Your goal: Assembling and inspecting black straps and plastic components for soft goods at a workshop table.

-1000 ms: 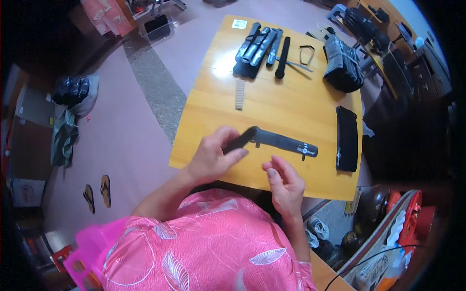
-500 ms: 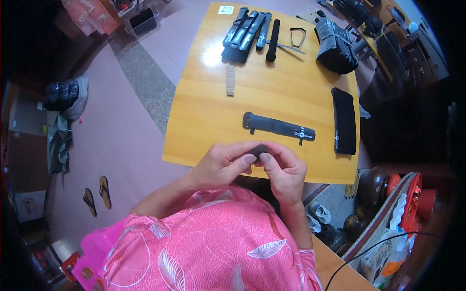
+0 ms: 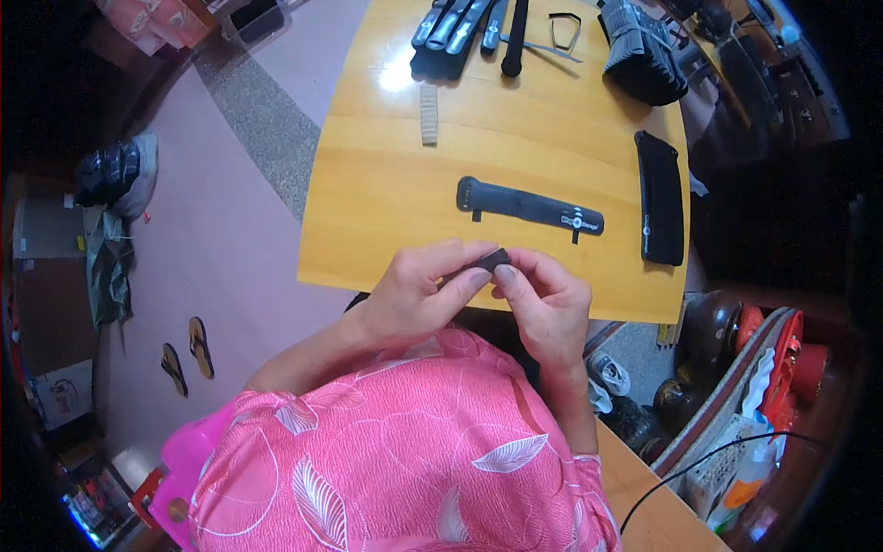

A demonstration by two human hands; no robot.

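Both my hands meet just over the near edge of the wooden table. Thumb and fingers of my left hand pinch a small black piece of material, and my right hand pinches its other end. The fingers cover most of it, so its full shape is hidden. Just beyond my fingertips lies a flat black strap with pale printing and two small tabs along its near side. At the right side of the table rests a wider black fabric piece.
On the table are a ribbed tan strip, several grey-black sleeves, a narrow black strap, a thin band loop and a tied dark bundle. Sandals lie on the floor at left.
The black piece between my fingers has turned and shows a more angular end. My right hand has shifted slightly right. The table's things appear higher in view.
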